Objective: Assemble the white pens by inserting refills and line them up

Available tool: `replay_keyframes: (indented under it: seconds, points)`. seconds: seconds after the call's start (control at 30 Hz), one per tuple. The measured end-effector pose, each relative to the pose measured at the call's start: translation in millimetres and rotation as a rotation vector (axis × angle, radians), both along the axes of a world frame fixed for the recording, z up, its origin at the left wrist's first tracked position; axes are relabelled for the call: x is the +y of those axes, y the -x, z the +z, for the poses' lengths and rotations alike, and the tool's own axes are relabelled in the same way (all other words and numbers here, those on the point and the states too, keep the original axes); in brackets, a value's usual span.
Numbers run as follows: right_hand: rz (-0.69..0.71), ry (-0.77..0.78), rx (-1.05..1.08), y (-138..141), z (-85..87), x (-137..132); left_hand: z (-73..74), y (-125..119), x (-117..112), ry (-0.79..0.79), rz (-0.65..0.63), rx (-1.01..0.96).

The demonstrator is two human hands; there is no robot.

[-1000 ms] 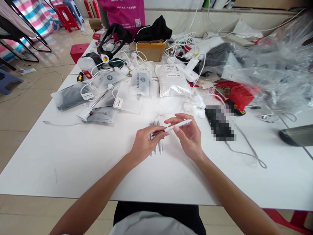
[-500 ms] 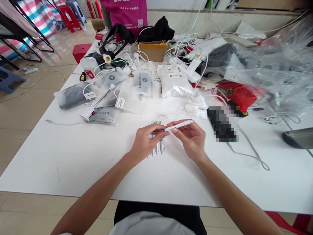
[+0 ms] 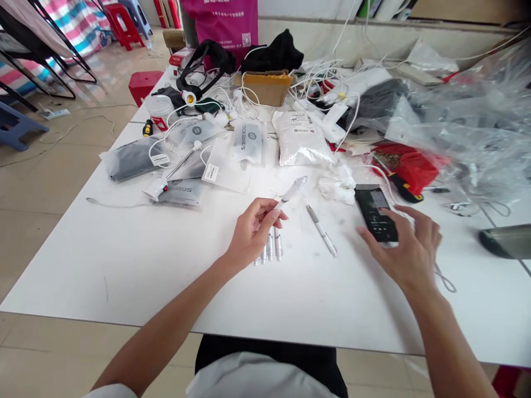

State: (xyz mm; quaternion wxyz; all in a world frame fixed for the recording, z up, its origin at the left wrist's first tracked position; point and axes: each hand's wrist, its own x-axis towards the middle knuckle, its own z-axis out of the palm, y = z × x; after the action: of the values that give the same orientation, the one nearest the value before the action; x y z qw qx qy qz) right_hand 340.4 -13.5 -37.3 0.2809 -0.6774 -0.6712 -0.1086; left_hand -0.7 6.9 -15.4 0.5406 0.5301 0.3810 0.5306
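My left hand (image 3: pixel 254 232) pinches a white pen barrel (image 3: pixel 291 191) that points up and to the right. Under that hand several silver pen parts (image 3: pixel 272 249) lie side by side on the white table (image 3: pixel 124 249). A thin pen refill (image 3: pixel 322 231) lies loose on the table between my hands. My right hand (image 3: pixel 409 249) hovers with spread fingers over the near end of a black phone (image 3: pixel 375 212), holding nothing.
The far half of the table carries plastic pouches (image 3: pixel 296 138), white cables, a cardboard box (image 3: pixel 267 87), crumpled tissue (image 3: pixel 338 185), a red bag (image 3: pixel 409 163) and clear plastic sheeting (image 3: pixel 468 121). A grey cable (image 3: pixel 446 279) runs by my right wrist. Red stools stand on the floor at left.
My right hand let go of the pen and moved right to the phone. The refill now lies on the table. My left hand keeps the white barrel, tilted upward.
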Motion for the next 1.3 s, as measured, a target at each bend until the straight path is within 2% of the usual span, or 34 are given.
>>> replay_keyframes:
  seconds: [0.07,0.2,0.33,0.57,0.83,1.07,1.3]
  points:
    - [-0.117,0.013,-0.069,-22.5,-13.5,-16.1,-0.3,-0.7,-1.3,-0.011,0.006,0.007]
    - [-0.133,0.003,-0.096,-29.9,-25.6,-33.1,-0.3,-0.9,-3.8,0.016,0.009,0.080]
    - [-0.131,0.005,-0.080,-21.8,-22.1,-33.0,-0.7,-1.2,-3.4,0.032,0.012,0.134]
    - [-0.122,0.018,-0.043,-23.6,-21.5,-31.9,-1.2,-2.0,-4.1,0.046,-0.031,0.087]
    - [-0.140,0.058,-0.063,-19.8,-19.0,-21.0,1.3,0.4,-5.8,0.046,-0.057,0.123]
    - [-0.184,-0.016,-0.059,-23.3,-27.4,-20.9,1.8,-0.6,-4.4,0.075,-0.040,0.072]
    - [-0.181,-0.020,-0.069,-26.0,-31.0,-20.0,8.6,1.9,-6.6,0.073,-0.098,0.193]
